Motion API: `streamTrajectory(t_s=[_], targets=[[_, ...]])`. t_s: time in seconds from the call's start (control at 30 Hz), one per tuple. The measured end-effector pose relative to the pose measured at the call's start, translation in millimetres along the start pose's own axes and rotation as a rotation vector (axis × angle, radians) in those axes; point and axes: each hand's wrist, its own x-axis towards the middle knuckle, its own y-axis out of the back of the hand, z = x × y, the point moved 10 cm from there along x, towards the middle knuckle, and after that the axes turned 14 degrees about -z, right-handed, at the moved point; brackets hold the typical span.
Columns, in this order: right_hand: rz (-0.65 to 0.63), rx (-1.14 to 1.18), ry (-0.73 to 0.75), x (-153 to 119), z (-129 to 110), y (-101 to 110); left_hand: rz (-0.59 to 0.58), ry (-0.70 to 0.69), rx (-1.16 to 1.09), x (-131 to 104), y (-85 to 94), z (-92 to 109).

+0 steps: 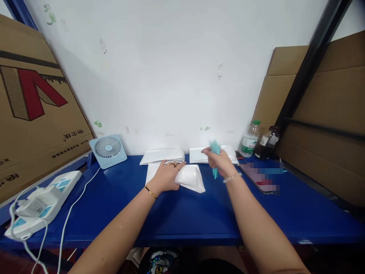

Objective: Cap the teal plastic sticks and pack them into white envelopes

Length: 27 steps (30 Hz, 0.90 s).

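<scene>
Blue tabletop (pixel 199 220): left hand (pixel 167 176) clamps white packet (pixel 191 177); right hand (pixel 219 159) clamps teal object (pixel 215 147) lengthwise up the view.

The bench (pixel 188 217) is deep blue, the wall (pixel 171 76) white with green and grey marks. The fan (pixel 108 148) is pale blue, the power strip (pixel 62 186) white with light blue sockets. The packets (pixel 162 155) are white, the thing in the right hand (pixel 218 158) turquoise. One bottle (pixel 250 140) has a green cap, the other (pixel 266 144) dark contents. The left box (pixel 25 95) is brown with a red and black print.
</scene>
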Motion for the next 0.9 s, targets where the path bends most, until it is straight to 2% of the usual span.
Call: streamTrajectory(t_s=[0.03, 0.1, 0.2, 0.3, 0.43, 0.57, 0.7, 0.8, 0.9], targets=[[0.028, 0.138, 0.081, -1, -9, 6, 0.003, 0.030, -0.029, 3, -0.1, -5], [0.004, 0.379, 0.189, 0, -19, 8, 0.015, 0.072, -0.090, 7, 0.3, -10], [-0.029, 0.514, 0.202, 4, -17, 1, 0.060, 0.060, -0.224, 10, 3.4, -10], [0.035, 0.449, 0.222, 4, -13, -1, 0.118, -0.029, -0.433, 10, 9.2, -5], [0.129, 0.376, 0.342, 1, -27, 3, 0.161, -0.115, -0.654, 6, 15.0, -4], [0.126, 0.417, 0.383, 9, -45, 2, 0.157, -0.180, -0.729, 2, 17.1, -2], [0.117, 0.368, 0.377, 17, -64, -3, 0.181, -0.183, -0.741, -4, 19.0, -7], [0.085, 0.297, 0.351, 18, -76, -17, 0.234, -0.166, -0.771, -9, 21.5, -13], [0.002, 0.203, 0.284, 19, -86, -46, 0.328, -0.185, -0.825, -14, 27.7, -17]])
